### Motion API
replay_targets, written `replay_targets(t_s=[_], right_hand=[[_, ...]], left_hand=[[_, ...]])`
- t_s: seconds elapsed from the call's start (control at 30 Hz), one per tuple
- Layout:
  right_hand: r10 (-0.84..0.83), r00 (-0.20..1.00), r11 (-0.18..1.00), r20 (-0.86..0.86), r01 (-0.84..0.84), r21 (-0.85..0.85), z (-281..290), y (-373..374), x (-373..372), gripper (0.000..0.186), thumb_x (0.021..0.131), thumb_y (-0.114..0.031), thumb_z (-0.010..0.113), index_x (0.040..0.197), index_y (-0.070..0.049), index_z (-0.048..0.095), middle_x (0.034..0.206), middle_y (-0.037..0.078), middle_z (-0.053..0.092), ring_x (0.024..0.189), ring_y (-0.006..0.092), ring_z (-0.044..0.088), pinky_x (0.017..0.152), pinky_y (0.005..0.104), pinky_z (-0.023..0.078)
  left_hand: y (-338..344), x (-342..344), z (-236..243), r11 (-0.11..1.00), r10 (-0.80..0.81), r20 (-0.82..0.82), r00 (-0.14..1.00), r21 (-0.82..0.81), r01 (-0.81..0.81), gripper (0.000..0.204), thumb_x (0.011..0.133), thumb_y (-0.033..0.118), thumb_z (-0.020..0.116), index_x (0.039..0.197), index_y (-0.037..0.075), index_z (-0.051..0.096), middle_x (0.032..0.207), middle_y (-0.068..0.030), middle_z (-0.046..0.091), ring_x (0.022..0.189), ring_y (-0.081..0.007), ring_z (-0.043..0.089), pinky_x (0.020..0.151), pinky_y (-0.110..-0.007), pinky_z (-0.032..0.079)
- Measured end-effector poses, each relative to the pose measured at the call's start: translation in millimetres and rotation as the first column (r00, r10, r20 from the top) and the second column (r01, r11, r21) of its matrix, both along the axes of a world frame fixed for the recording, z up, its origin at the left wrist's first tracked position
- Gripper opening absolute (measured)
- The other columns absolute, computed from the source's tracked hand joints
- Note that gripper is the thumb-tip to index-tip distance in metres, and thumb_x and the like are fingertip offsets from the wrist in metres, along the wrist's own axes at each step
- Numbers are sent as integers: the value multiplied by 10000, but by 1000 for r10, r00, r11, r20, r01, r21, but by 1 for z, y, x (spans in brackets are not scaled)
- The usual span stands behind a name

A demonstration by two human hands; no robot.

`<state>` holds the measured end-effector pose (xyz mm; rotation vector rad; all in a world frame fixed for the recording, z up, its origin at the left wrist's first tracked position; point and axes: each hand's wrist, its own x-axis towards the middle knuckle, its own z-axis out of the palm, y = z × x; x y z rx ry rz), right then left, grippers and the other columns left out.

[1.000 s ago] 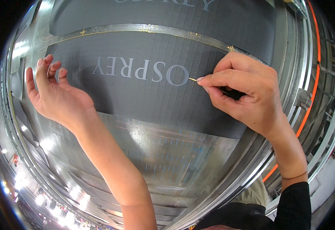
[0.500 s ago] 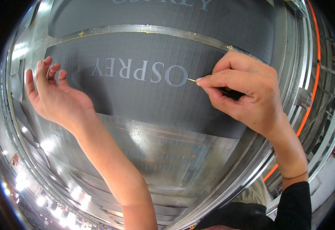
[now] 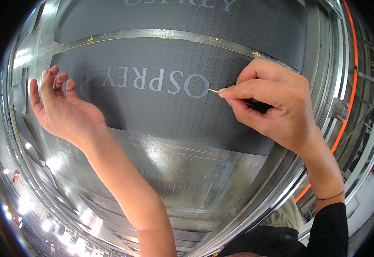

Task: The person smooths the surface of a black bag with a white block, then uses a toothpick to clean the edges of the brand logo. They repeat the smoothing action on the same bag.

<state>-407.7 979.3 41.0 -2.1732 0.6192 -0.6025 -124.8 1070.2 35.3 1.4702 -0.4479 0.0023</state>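
Note:
A dark grey fabric panel (image 3: 152, 111) with light grey lettering (image 3: 156, 79), upside down from my side, lies flat on a metal table. Thumb and fingertips of my right hand (image 3: 272, 100) pinch a thin, pale yellow toothpick (image 3: 213, 91). Its tip meets the edge of the round letter at the right end; most of its length is hidden by the fingers. My left hand (image 3: 69, 109) is over the panel's left side, palm up, with loosely curled, spread fingers and nothing in it.
Beyond a metal strip (image 3: 123, 34) with yellow marks lies a second dark panel (image 3: 174, 21). The metal table (image 3: 187, 171) carries blue and red lines on the near side. Along the right run metal rails (image 3: 324, 81) and an orange cable (image 3: 353, 85).
Almost nothing differs. The whole view has shifted very slightly; both hands keep their poses, and the toothpick tip stays at the same letter.

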Motion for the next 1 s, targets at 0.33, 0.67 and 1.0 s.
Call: replay_targets(t_s=[0.33, 0.67, 1.0], right_hand=[[-4, 1000, 1000, -6, 4, 11, 0, 1, 0, 221, 710, 67, 789, 888, -65, 786, 774, 25, 631, 632, 108, 603, 524, 220, 470], [-13, 1000, 1000, -11, 14, 20, 1, 2, 1, 203, 711, 60, 796, 871, -64, 787, 770, 27, 629, 634, 115, 605, 532, 226, 475], [11, 1000, 995, -6, -10, 99, 6, 2, -1, 191, 734, 81, 762, 885, -36, 756, 825, 40, 633, 676, 145, 607, 565, 232, 472]], left_hand=[[-2, -4, 3, 1000, 14, -34, 999, 23, -13, 352, 950, 60, 639, 1267, 27, 490, 1042, -141, 683, 898, -177, 627, 824, -335, 439], [0, 0, -1, 1000, -9, 5, 1000, -2, 9, 365, 938, 86, 672, 1255, 14, 506, 934, -115, 713, 809, -127, 642, 685, -241, 472], [0, -1, 0, 1000, -3, -35, 999, 6, 4, 390, 940, 75, 660, 1282, 22, 480, 1007, -130, 694, 870, -158, 625, 784, -303, 438]])
